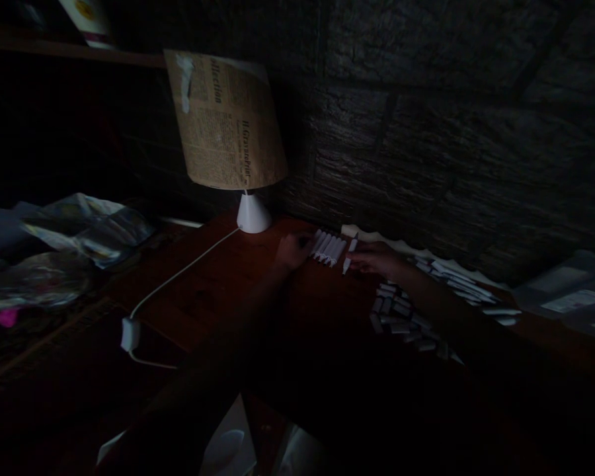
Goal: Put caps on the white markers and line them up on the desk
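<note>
The scene is dark. A row of white marker bodies (pixel 328 247) lies side by side on the wooden table, near the wall. At the row's left end is my left hand (pixel 294 250), its fingers parted beside the nearest marker; whether they touch it is hard to see. My right hand (pixel 377 258) pinches a single white marker (pixel 350 254) just right of the row, tilted like the others. Below my right wrist sits a loose heap of short pale pieces (pixel 396 314) that look like marker caps. More long white markers (pixel 456 279) lie beyond my right forearm.
A lamp with a newsprint shade (pixel 228 122) and a white base (pixel 253 215) stands at the back left. Its cord runs to a white switch (pixel 130 334). Crumpled plastic bags (pixel 89 228) lie left; a clear plastic container (pixel 570 291) sits right. A brick wall (pixel 426 132) rises behind.
</note>
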{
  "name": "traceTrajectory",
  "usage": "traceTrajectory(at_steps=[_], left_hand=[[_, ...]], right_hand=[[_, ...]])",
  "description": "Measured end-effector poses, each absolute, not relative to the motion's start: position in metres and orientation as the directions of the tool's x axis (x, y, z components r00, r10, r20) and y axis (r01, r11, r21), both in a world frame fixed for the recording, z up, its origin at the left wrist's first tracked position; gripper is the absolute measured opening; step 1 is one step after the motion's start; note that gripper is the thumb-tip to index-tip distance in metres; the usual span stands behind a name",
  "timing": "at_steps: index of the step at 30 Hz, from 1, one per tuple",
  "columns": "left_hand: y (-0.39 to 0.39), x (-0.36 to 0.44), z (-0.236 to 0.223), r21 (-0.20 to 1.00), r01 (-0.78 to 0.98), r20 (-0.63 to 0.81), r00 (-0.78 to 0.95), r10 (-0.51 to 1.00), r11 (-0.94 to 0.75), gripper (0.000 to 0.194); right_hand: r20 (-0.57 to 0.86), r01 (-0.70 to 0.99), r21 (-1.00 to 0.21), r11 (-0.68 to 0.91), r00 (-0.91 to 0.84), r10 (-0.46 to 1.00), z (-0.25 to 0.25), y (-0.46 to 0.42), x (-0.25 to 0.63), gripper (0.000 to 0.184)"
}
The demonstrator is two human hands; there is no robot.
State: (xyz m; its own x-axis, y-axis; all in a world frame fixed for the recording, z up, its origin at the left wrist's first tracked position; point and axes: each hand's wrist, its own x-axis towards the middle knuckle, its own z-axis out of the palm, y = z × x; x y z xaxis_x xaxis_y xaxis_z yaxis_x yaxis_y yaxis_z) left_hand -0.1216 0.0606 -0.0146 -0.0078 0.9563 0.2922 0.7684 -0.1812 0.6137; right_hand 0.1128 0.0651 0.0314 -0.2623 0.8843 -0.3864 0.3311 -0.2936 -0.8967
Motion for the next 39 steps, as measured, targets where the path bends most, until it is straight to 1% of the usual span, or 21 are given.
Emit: traceTrajectory(at_steps=[4,9,13,18,22,27,34,39], left_hand=[[0.059,-0.121,-0.014,0.615,0.767,0.297,-0.010,0.955,-0.183,0.028],[0.059,-0.120,-0.013,0.619,0.764,0.298,-0.017,0.954,-0.180,0.028],[0.060,-0.121,-0.014,0.620,0.760,0.300,0.001,0.954,-0.196,0.028],[0.061,-0.121,-0.015,0.619,0.762,0.303,-0.008,0.953,-0.191,0.029],[0.061,-0.121,-0.016,0.615,0.764,0.305,-0.004,0.952,-0.193,0.029],[0.060,-0.121,-0.016,0.618,0.763,0.302,-0.004,0.953,-0.193,0.029],[0.060,-0.121,-0.015,0.618,0.764,0.302,-0.013,0.953,-0.185,0.028],[0.060,-0.122,-0.015,0.621,0.761,0.294,-0.006,0.956,-0.187,0.029]], right_hand=[[-0.399,0.336,-0.891,-0.306,-0.254,0.881,0.028,0.062,0.109,0.010],[-0.366,0.394,-0.880,-0.266,-0.204,0.908,0.024,0.064,0.104,0.017],[-0.342,0.425,-0.872,-0.243,-0.174,0.923,0.016,0.070,0.103,0.012],[-0.314,0.429,-0.875,-0.224,-0.151,0.937,0.013,0.070,0.100,0.015],[-0.326,0.412,-0.876,-0.251,-0.124,0.937,0.018,0.067,0.097,0.008],[-0.330,0.392,-0.879,-0.271,-0.089,0.940,0.022,0.065,0.095,0.006],[-0.299,0.389,-0.890,-0.239,-0.101,0.949,0.014,0.070,0.098,0.008],[-0.317,0.409,-0.878,-0.249,-0.105,0.943,0.011,0.072,0.096,0.010]])
